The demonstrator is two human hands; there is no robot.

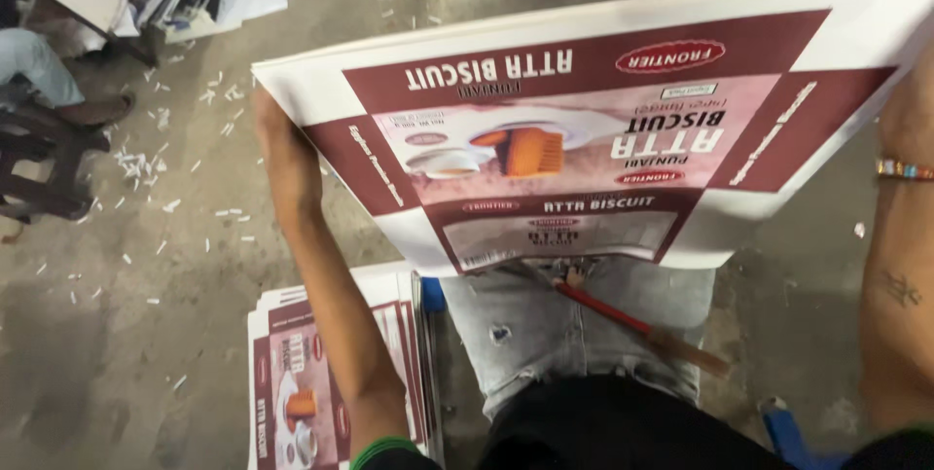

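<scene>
Above the lap, left hand [277, 139] and right hand [910, 110] grip the printed carton sheets [584, 129], fingers closed on opposite edges.

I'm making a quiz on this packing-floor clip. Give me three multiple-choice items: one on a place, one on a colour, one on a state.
1. Where is the red-handled tool?
A. on the lap
B. on the stool
C. under the stack

2. Main printed colour of the held carton sheet?
A. green
B. maroon
C. blue

3. What state is the held sheet in?
A. folded into a box
B. rolled up
C. flat, unfolded

Answers: 1 A, it lies across the jeans. 2 B, maroon panels on white. 3 C, left hand and right hand hold its edges, spread flat.
</scene>
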